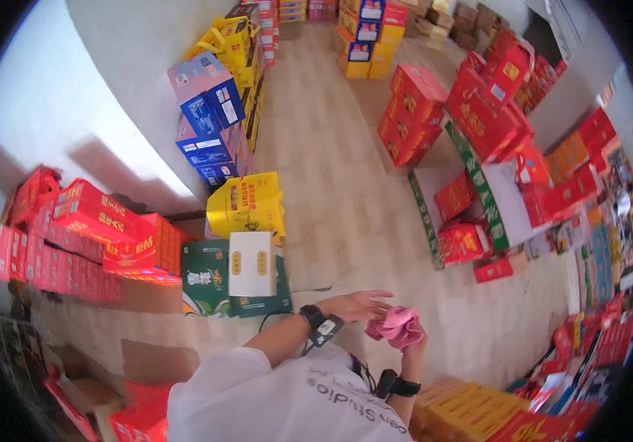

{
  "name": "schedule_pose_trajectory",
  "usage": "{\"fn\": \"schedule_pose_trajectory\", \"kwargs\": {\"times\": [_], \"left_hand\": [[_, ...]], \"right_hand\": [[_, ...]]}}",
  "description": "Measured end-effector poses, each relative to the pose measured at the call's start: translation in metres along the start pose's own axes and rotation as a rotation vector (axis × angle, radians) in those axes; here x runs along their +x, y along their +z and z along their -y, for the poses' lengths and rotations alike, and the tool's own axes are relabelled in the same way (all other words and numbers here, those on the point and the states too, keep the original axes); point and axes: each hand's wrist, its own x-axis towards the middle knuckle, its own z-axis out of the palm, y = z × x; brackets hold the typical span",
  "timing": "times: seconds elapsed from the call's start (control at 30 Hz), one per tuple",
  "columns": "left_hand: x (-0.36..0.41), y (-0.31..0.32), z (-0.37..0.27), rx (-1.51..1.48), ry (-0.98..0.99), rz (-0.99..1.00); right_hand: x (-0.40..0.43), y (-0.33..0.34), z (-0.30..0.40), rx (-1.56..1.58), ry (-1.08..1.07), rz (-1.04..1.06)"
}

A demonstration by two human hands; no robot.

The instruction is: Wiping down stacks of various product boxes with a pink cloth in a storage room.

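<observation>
A crumpled pink cloth (396, 329) is bunched up in front of my chest. My right hand (417, 343) grips it from the right and is partly hidden by its folds. My left hand (354, 305) reaches across from the left with fingers stretched out and apart, close to the cloth's upper left edge. Whether its lower fingers touch the cloth is hard to tell. Each wrist wears a black strap, and the left one carries a small dark device (326, 330). Beneath both hands lies the light wood-pattern floor (327, 221).
To the left, a white box (251, 264) rests on green cartons (206, 276) beside a yellow bag (247, 204). Blue boxes (211, 108) are stacked along the wall. A white shelf unit (507, 204) with red gift boxes stands right. Yellow cartons (465, 409) sit near my right elbow.
</observation>
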Motion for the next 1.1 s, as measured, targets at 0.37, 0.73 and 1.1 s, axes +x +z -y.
{"fn": "schedule_pose_trajectory", "kwargs": {"times": [0.37, 0.73, 1.1], "left_hand": [[0.048, -0.05, -0.046, 0.398, 0.416, -0.493], [0.049, -0.118, -0.203, 1.457, 0.659, -0.867], [0.043, -0.183, -0.431, -0.075, 0.668, -0.706]], "right_hand": [[0.163, 0.082, 0.104, -0.195, 0.013, 0.724], [0.28, 0.204, 0.099, -0.322, 0.231, 0.759], [0.423, 0.383, 0.145, -0.441, 0.248, 0.79]]}}
